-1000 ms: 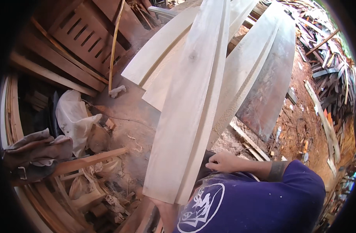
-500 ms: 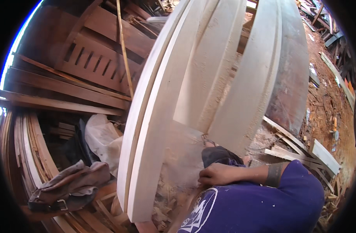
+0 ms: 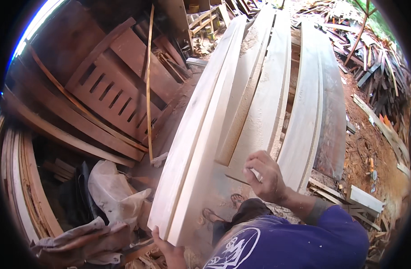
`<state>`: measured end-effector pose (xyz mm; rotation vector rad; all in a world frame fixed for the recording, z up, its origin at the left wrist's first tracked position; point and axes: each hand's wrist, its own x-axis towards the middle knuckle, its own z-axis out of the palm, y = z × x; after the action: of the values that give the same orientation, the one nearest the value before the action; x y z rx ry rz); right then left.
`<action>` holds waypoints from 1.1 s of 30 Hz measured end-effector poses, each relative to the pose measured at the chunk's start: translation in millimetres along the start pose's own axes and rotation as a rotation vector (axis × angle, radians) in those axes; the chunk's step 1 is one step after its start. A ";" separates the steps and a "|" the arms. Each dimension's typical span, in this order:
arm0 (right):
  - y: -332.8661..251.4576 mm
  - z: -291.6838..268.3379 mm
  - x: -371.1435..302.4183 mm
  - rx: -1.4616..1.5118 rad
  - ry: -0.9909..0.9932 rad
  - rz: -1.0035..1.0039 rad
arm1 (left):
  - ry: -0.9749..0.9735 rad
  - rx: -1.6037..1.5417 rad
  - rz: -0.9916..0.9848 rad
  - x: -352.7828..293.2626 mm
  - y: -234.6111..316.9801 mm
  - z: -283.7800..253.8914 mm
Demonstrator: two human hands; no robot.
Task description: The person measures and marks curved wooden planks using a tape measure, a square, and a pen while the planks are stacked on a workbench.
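A long pale plank with a groove running along its length stands out in front of me, its near end at my left. At that end my left hand grips the plank, thumb up on its near corner and the other fingers mostly hidden. My right hand is raised in front of my body, its fingers curled in. Something small and whitish shows between them, too little to name. Beneath and beyond the right hand lie more pale planks, dusted with sawdust.
A dark reddish board lies along the right side of the planks. Slatted brown panels lean at the left, near a pale cloth and a brown bag. Scrap wood is heaped at the far right.
My right hand has risen from beside my body and moved forward over the planks. More of my left hand now shows at the plank's near end. The view has shifted, showing more of the far side.
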<state>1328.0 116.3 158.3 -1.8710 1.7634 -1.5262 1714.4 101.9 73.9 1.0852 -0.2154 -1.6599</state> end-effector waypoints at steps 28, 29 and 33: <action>-97.4 184.0 -38.9 0.031 -0.453 -0.204 | -0.005 0.354 -0.090 84.9 78.2 -83.6; -99.9 185.2 -37.4 0.035 -0.442 -0.193 | 0.038 0.576 0.068 108.3 79.2 -88.8; -105.7 181.4 -28.0 -0.023 -0.412 -0.137 | -0.361 1.061 -0.082 126.9 104.4 35.6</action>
<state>1534.6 78.9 130.9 -2.1639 1.4982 -1.0559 1759.4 -59.2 90.4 1.5302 -1.4180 -1.8166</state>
